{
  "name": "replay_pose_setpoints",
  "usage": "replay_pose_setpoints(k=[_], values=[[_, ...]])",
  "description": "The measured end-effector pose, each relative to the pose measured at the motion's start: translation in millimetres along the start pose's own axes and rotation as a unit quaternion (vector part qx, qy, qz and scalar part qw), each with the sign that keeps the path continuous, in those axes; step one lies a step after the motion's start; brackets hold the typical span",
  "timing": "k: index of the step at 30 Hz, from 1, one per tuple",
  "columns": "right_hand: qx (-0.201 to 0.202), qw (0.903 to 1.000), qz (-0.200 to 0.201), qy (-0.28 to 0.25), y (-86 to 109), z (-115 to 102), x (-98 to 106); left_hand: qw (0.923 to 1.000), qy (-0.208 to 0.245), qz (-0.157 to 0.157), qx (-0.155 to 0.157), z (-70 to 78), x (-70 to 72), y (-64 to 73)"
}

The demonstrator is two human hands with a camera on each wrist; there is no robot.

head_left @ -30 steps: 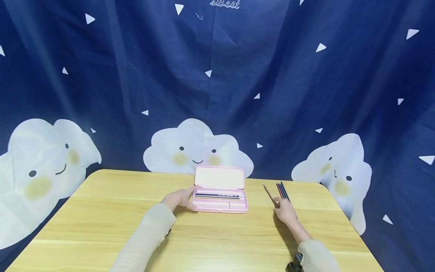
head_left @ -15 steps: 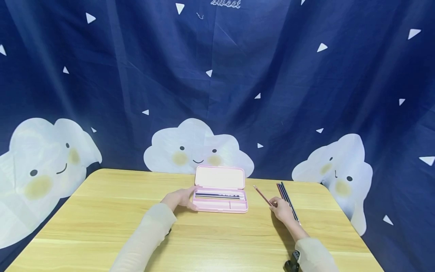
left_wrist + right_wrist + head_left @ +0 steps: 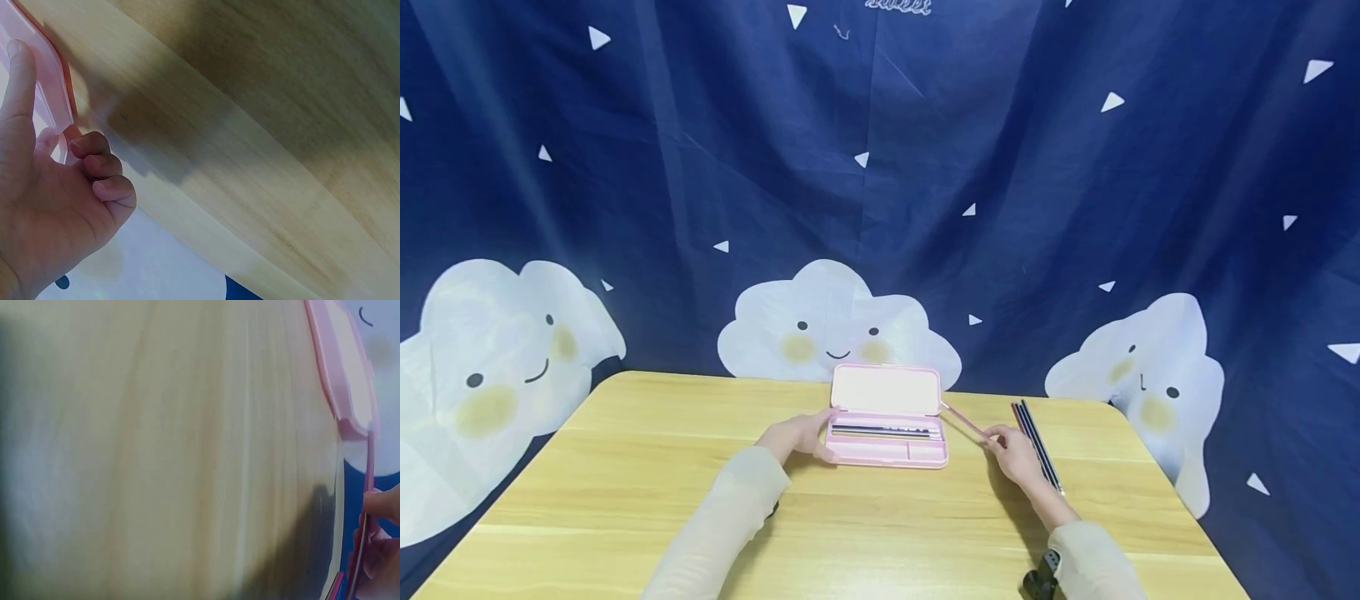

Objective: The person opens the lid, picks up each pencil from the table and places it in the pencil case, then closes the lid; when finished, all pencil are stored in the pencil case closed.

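A pink pencil case (image 3: 871, 462) stands with its lid (image 3: 886, 390) raised near the far table edge. Several pencils (image 3: 880, 432) lie in its long rear compartment; the two front compartments hold nothing. My left hand (image 3: 801, 436) grips the case's left end, thumb at the front. In the left wrist view the thumb lies along the pink rim (image 3: 55, 87) and three fingers curl beside it. My right hand (image 3: 1017, 457) pinches a reddish-brown pencil (image 3: 966, 422) near its lower end. Its white-tipped end overlaps the case's right hinge corner in the head view.
Several dark and reddish pencils (image 3: 1036, 437) lie side by side on the wooden table (image 3: 887, 533), just right of my right hand. A dark blue curtain (image 3: 760, 150) with white clouds hangs behind the table. A black wrist camera (image 3: 1041, 575) sits at the right cuff.
My right hand has moved left, carrying the pencil from beside the loose pencils to the case's right side. The left hand has stayed on the case.
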State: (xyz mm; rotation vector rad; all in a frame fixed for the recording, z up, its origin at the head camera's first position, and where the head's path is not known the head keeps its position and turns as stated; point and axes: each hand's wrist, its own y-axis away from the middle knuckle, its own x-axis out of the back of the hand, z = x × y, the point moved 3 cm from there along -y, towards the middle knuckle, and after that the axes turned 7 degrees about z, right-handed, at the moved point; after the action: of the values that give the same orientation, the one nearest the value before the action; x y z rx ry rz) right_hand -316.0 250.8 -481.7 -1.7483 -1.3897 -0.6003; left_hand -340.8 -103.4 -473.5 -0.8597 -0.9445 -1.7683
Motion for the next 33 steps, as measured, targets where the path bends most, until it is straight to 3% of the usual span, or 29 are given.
replay_pose_setpoints(k=[20,33], values=[[0.092,0.9924,0.007,-0.082,-3.5,-39,-27,1.0,-0.008,-0.001,0.001,1.0,-0.9,-2.3],[0.117,0.99,-0.013,-0.079,-10.9,-62,-44,1.0,-0.006,-0.005,0.001,-0.6,-0.6,-2.8]])
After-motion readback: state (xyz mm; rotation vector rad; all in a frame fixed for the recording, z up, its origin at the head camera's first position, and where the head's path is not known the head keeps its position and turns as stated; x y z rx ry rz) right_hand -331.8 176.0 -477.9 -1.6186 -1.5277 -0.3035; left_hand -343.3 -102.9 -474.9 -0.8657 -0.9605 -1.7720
